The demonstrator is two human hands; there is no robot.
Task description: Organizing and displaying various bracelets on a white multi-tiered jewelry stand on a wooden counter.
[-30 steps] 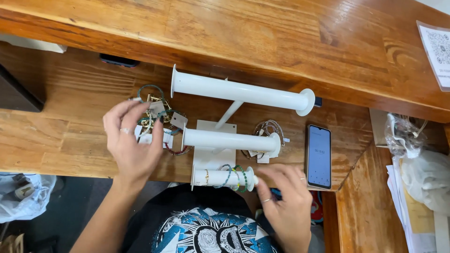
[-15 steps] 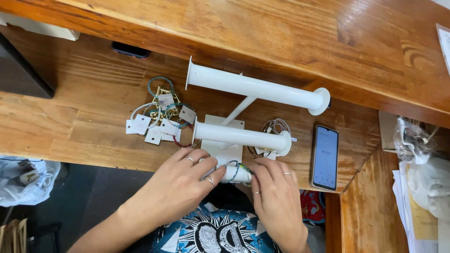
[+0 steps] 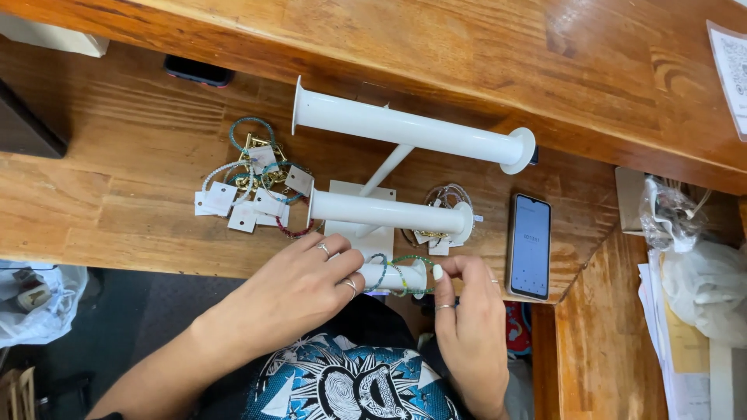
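Lit phone screen (image 3: 530,246), a tall dark rectangle, flat on the wooden surface (image 3: 117,225) near its right end. Small white square tags (image 3: 233,206) scattered among bracelets at centre left. White printed sheet (image 3: 731,74) at the top right edge. Clear plastic bag (image 3: 669,214), crumpled, right of the phone.

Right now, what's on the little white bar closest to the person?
Beaded bracelets ring the lowest white bar. The left hand covers its left end, the right hand touches its right end; anything beneath them is hidden.
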